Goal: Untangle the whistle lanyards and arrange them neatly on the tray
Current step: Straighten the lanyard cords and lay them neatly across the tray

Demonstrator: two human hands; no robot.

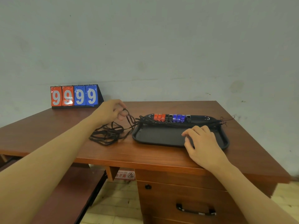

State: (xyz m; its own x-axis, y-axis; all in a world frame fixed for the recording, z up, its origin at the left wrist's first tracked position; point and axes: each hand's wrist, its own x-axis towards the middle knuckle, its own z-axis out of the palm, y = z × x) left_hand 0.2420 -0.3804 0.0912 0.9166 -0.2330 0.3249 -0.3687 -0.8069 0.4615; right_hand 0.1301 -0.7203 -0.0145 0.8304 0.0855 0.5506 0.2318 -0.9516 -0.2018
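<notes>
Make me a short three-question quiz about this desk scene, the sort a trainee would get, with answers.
1. True or false: the whistles stand in a row along the far side of the tray.
2. Which hand pinches the lanyard cords? A) left hand B) right hand C) both
3. What digit shows on every card of the scoreboard?

Key:
1. True; red, black and blue ones line the far side.
2. A; the right hand rests on the tray, fingers loosely spread.
3. Nine.
</notes>
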